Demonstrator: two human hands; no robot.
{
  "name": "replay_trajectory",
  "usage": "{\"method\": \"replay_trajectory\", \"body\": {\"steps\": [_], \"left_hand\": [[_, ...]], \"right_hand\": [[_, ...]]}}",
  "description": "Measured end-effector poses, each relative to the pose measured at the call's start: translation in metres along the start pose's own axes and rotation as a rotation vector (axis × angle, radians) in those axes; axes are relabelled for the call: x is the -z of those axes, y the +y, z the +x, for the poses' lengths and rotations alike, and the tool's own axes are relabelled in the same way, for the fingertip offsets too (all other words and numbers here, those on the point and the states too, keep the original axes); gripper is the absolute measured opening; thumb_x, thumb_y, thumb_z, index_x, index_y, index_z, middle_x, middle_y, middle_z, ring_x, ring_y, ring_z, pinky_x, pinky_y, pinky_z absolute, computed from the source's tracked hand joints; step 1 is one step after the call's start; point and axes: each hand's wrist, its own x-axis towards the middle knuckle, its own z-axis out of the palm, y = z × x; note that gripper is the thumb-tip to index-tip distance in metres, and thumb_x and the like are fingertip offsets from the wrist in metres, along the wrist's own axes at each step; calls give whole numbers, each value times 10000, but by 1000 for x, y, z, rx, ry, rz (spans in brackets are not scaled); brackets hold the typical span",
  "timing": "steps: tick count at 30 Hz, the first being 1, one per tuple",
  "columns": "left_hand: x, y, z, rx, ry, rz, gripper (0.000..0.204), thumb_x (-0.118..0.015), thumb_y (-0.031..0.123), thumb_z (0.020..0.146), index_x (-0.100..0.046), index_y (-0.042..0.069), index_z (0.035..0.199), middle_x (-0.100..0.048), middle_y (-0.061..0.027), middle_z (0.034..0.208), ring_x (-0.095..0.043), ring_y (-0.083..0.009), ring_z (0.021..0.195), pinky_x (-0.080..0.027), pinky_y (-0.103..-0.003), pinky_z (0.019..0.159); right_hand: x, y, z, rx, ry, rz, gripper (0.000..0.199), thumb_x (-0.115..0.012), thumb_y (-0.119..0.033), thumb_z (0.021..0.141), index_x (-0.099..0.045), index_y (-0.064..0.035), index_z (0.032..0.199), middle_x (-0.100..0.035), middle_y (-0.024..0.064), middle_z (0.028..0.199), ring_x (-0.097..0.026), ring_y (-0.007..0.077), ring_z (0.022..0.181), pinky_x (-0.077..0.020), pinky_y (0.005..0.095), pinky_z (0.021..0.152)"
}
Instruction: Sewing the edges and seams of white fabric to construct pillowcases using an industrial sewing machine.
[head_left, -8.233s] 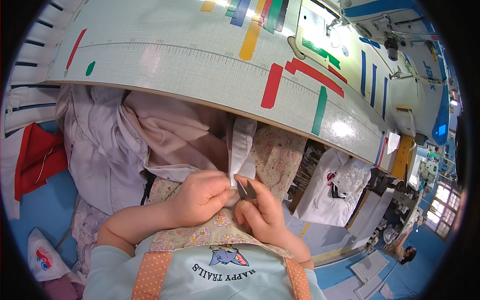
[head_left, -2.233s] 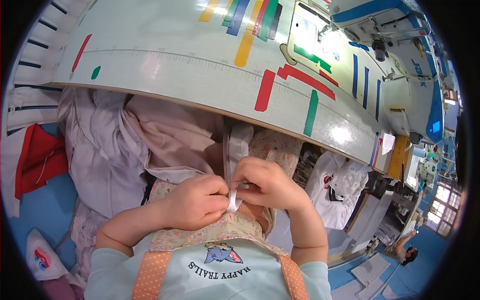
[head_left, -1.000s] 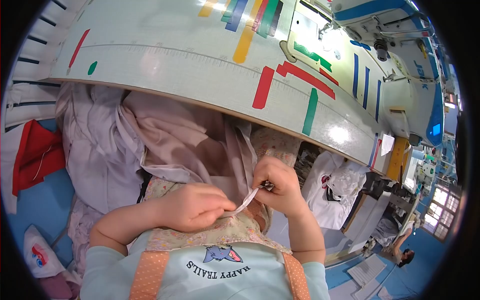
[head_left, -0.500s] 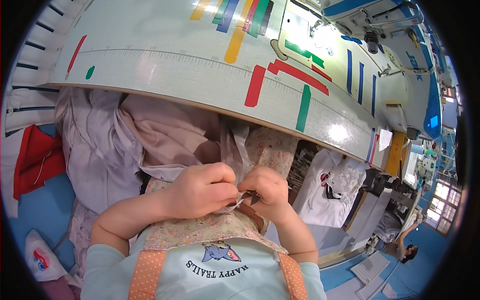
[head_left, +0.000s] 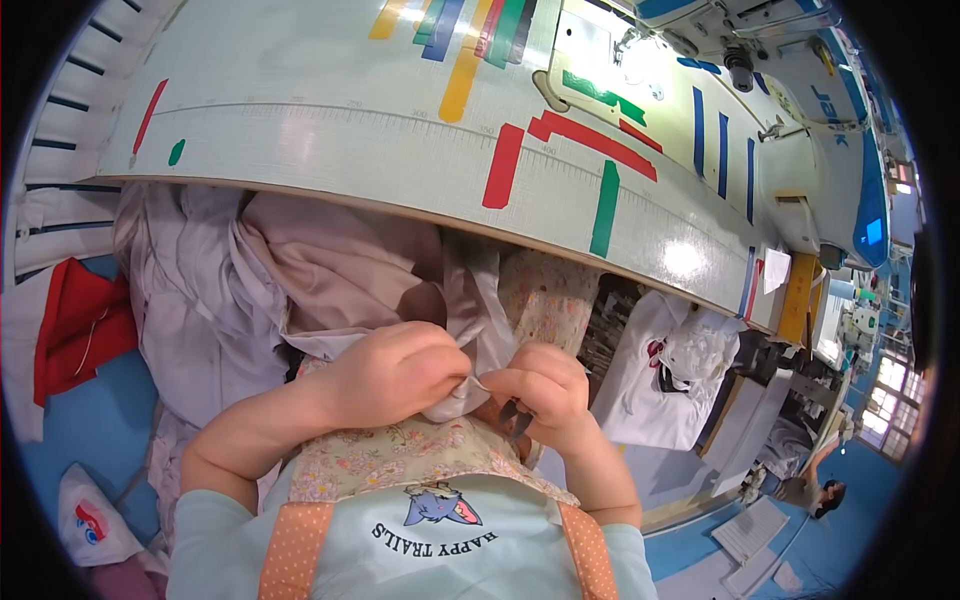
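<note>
Head view: white sewing table with coloured tape strips fills the upper frame. Pale grey-lilac fabric hangs below its edge, centre-left, bunching down to the hands. Red cloth at left edge. Left hand, centre, clenched on a fold of that fabric. Right hand just beside it, curled around small dark snips, touching the fabric.

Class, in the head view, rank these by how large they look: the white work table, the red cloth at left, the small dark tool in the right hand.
1. White work table
2. Red cloth
3. Small dark tool, mostly hidden by the right hand, so only its visible part counts.
</note>
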Motion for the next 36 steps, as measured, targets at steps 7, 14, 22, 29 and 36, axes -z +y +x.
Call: {"method": "replay_trajectory", "body": {"steps": [7, 14, 22, 29, 36], "left_hand": [[25, -12, -15, 24, 117, 310, 136, -629, 6, 672, -587, 34, 798, -570, -97, 804, -564, -261, 687, -461, -331, 574], [25, -2, -6, 143, 175, 89, 186, -641, -70, 672, -581, 26, 819, -562, -110, 771, -557, -257, 694, -471, -317, 609], [-12, -24, -23, 393, 168, -827, 358, -576, -22, 790, -449, 54, 1116, -406, -91, 1161, -452, -141, 1028, -443, -264, 781], [-21, -7, -30, 395, 66, -466, 546, -624, -46, 689, -399, 62, 1175, -386, -108, 1207, -451, -168, 1041, -440, -263, 759], [-8, 1, -23, 280, 62, -307, 606, -523, -128, 648, -406, 51, 1215, -433, -129, 1176, -493, -205, 982, -451, -286, 691]], "right_hand": [[22, -3, -12, -60, 83, -65, 238, -651, -86, 558, -618, -33, 788, -478, 5, 542, -479, 166, 469, -357, 282, 429], [11, -3, -14, -136, 103, -33, 211, -675, -47, 538, -611, -52, 739, -486, 15, 567, -485, 177, 483, -375, 280, 452], [6, -1, 4, -30, 82, -88, 264, -675, -30, 501, -606, -54, 754, -558, 46, 705, -557, 231, 655, -450, 335, 564], [3, 1, -6, -211, -37, 37, 235, -672, 25, 533, -609, -57, 744, -585, 49, 703, -583, 211, 651, -464, 288, 555], [5, -1, 1, -412, 29, 196, 174, -696, 12, 623, -615, -25, 773, -597, 67, 749, -574, 188, 646, -443, 270, 538]]}}
